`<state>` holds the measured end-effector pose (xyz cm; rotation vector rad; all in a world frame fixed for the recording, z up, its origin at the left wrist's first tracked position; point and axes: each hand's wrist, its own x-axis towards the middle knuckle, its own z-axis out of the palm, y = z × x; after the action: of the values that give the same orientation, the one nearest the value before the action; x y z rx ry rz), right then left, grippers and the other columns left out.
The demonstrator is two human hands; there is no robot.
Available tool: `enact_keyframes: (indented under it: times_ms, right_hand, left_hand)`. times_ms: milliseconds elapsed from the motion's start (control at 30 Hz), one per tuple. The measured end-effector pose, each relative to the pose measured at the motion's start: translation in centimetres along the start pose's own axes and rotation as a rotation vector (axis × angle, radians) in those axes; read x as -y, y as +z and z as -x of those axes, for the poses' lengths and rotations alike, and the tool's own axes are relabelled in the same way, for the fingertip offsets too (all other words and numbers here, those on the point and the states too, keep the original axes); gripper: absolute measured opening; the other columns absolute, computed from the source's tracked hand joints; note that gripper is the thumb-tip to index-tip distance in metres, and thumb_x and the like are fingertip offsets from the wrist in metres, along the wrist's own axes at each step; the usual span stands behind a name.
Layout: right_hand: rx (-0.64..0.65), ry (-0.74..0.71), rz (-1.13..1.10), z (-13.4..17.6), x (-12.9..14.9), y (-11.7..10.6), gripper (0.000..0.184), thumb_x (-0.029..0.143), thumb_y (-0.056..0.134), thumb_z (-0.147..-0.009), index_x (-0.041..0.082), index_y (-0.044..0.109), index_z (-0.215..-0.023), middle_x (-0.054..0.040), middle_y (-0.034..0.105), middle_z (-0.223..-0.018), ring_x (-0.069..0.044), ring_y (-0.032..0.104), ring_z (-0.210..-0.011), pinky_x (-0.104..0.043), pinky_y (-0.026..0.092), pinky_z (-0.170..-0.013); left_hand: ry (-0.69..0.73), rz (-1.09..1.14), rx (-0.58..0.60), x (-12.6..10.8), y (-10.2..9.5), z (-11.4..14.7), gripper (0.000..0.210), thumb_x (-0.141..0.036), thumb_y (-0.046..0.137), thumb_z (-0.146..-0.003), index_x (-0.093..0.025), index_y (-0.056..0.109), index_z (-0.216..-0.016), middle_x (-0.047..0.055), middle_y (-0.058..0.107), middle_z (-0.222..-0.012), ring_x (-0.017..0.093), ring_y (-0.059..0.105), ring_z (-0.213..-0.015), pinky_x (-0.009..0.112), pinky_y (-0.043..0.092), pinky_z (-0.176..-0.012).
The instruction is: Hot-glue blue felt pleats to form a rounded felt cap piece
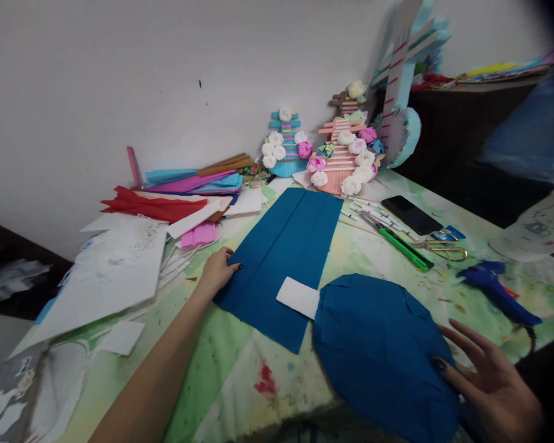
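Observation:
A rectangular sheet of blue crepe paper (290,240) with lengthwise creases lies in the middle of the table. My left hand (219,271) is at its left edge, the thumb on top and the fingers closed around the edge. Nearer to me rests a rounded piece covered in the same blue paper (378,351), its lower part at the table's front edge. A white tab (299,298) sticks out of its left side over the sheet. My right hand (489,375) is at its right rim, fingers spread, the thumb touching the blue surface.
Decorated instrument-shaped crafts (344,154) stand by the wall. To the right lie a green utility knife (405,249), gold scissors (443,246), a phone (412,214) and a blue glue gun (501,292). Folded coloured papers (166,206) and white board (106,271) are at left.

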<state>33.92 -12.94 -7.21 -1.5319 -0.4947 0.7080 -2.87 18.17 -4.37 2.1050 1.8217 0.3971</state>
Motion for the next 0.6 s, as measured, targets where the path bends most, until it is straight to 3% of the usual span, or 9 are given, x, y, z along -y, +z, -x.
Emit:
enact_keyframes:
  times_ms: [133, 233, 300, 400, 467, 600]
  right_hand:
    - [-0.090, -0.041, -0.087, -1.6, 2.6, -0.8, 0.073, 0.029, 0.086, -0.048, 0.038, 0.063, -0.117, -0.0043, 0.066, -0.116, -0.023, 0.065, -0.090, -0.021, 0.057, -0.054]
    - [-0.162, -0.113, -0.162, -4.3, 5.5, 0.1, 0.063, 0.026, 0.085, -0.045, 0.033, 0.069, -0.105, -0.0042, 0.066, -0.113, -0.019, 0.063, -0.085, -0.018, 0.053, -0.052]
    - [-0.198, -0.191, -0.187, -7.1, 7.5, 1.7, 0.060, 0.024, 0.083, -0.043, 0.029, 0.069, -0.101, -0.0041, 0.066, -0.108, -0.017, 0.061, -0.087, -0.017, 0.048, -0.051]
    - [-0.228, -0.396, -0.103, -12.6, 9.4, 4.9, 0.048, 0.021, 0.074, -0.045, 0.021, 0.066, -0.092, -0.0066, 0.064, -0.103, -0.022, 0.059, -0.097, -0.027, 0.049, -0.065]
    - [-0.327, -0.421, -0.091, -16.5, 9.8, 7.0, 0.044, 0.018, 0.071, -0.046, 0.017, 0.064, -0.089, -0.0059, 0.063, -0.096, -0.020, 0.058, -0.088, -0.033, 0.049, -0.071]
    - [-0.377, -0.413, -0.097, -22.3, 9.1, 10.1, 0.037, 0.017, 0.064, -0.053, 0.014, 0.059, -0.089, -0.0065, 0.059, -0.093, -0.016, 0.056, -0.074, -0.034, 0.049, -0.063]
  left_hand:
    - [0.034, 0.073, 0.076, 1.0, -1.2, -0.2, 0.032, -0.019, 0.064, -0.069, -0.018, 0.062, -0.101, 0.004, 0.070, -0.089, 0.021, 0.066, -0.083, 0.028, 0.048, -0.072]
    - [0.081, 0.114, 0.110, 1.6, -1.9, -0.2, 0.039, -0.020, 0.065, -0.065, -0.020, 0.064, -0.104, 0.002, 0.071, -0.085, 0.022, 0.066, -0.081, 0.030, 0.049, -0.073]
    - [0.109, 0.138, 0.130, 2.0, -2.2, -0.1, 0.041, -0.021, 0.065, -0.063, -0.020, 0.065, -0.104, 0.002, 0.072, -0.085, 0.023, 0.067, -0.085, 0.031, 0.050, -0.076]
    - [0.145, 0.165, 0.154, 3.0, -2.8, 0.1, 0.043, -0.021, 0.065, -0.060, -0.020, 0.068, -0.103, 0.003, 0.074, -0.093, 0.025, 0.067, -0.093, 0.032, 0.051, -0.078]
    - [0.158, 0.162, 0.167, 3.8, -3.2, 0.2, 0.044, -0.021, 0.064, -0.059, -0.020, 0.069, -0.102, 0.004, 0.074, -0.098, 0.026, 0.067, -0.096, 0.031, 0.052, -0.079]
    - [0.160, 0.092, 0.157, 5.5, -4.2, 0.5, 0.040, -0.015, 0.062, -0.059, -0.021, 0.072, -0.098, 0.003, 0.074, -0.101, 0.024, 0.068, -0.096, 0.028, 0.053, -0.079]
